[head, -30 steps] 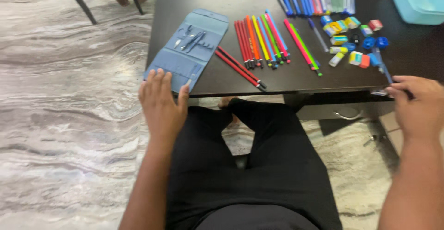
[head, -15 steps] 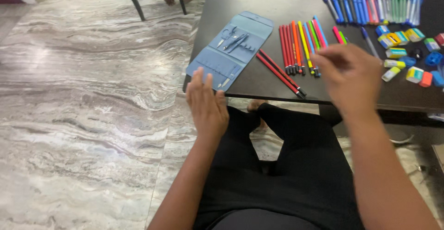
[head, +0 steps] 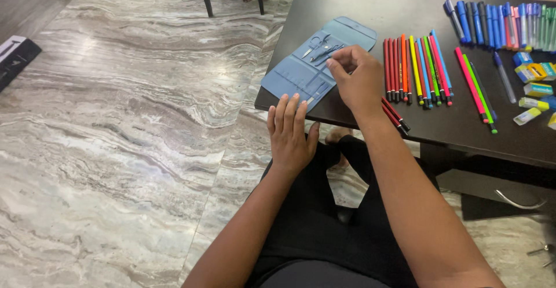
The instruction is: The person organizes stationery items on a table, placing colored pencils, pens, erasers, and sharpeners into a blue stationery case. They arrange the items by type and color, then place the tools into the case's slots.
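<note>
1. The blue case (head: 307, 68) lies unfolded near the left corner of the dark table (head: 359, 10), with its lower flap at the near edge. Small metal tools (head: 320, 50) sit tucked in its upper panel.
2. The left hand (head: 289, 134) lies flat with its fingers spread and loose, holding nothing. Its fingertips are at the table's near edge, just below the case's lower flap.
3. The right hand (head: 356, 79) rests over the right side of the case, with its fingers bent and its fingertips drawn together on the blue fabric. I cannot tell whether they pinch anything.
4. Two red pencils (head: 395, 116) poke out from under the right wrist, angled toward the table edge.
5. Just right of that hand lies a row of coloured pencils (head: 414, 68), side by side with their tips toward the person. A pink and green pair (head: 475, 88) lies apart, further right.
6. Along the far right lies a line of pens (head: 498, 19), with erasers (head: 536, 91) scattered below them.
7. The person sits in black trousers (head: 324, 224) on a marbled floor (head: 116, 149).
</note>
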